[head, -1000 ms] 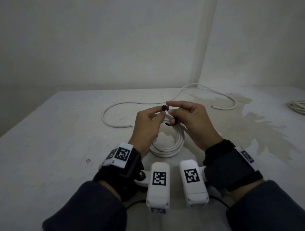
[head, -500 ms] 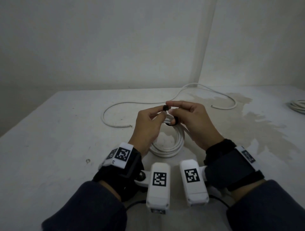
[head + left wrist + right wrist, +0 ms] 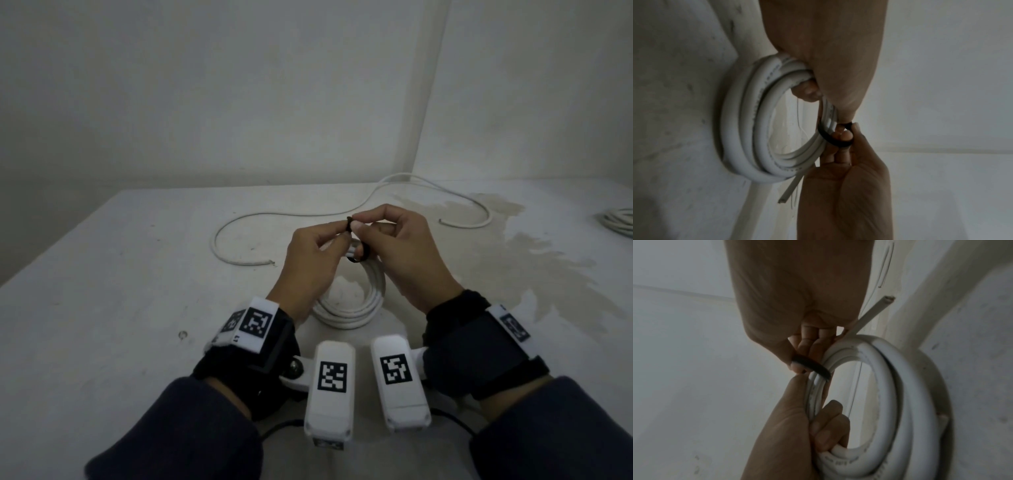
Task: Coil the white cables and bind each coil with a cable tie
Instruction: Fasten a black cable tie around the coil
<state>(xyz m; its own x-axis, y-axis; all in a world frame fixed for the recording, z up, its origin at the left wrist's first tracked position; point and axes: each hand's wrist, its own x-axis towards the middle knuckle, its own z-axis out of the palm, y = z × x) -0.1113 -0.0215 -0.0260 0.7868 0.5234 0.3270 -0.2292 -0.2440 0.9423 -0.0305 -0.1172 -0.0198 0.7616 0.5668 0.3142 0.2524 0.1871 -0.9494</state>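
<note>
**Closing the tie around the coil**

We are holding the white coil [image 3: 352, 301] upright between our hands, its lower edge resting on the bench [image 3: 102, 308]. Our left hand [image 3: 310, 263] is curling around the strands and pinching the black cable tie [image 3: 835, 138] at its top; our right hand [image 3: 404, 253] is pinching the tie's end too, with fingers hooked through its loop. Against a second ago, almost nothing is shifting: only the pinch is tightening slightly, so we judge the binding unfinished. Beyond our hands, a loose cable [image 3: 308, 214] is awaiting coiling.
</note>
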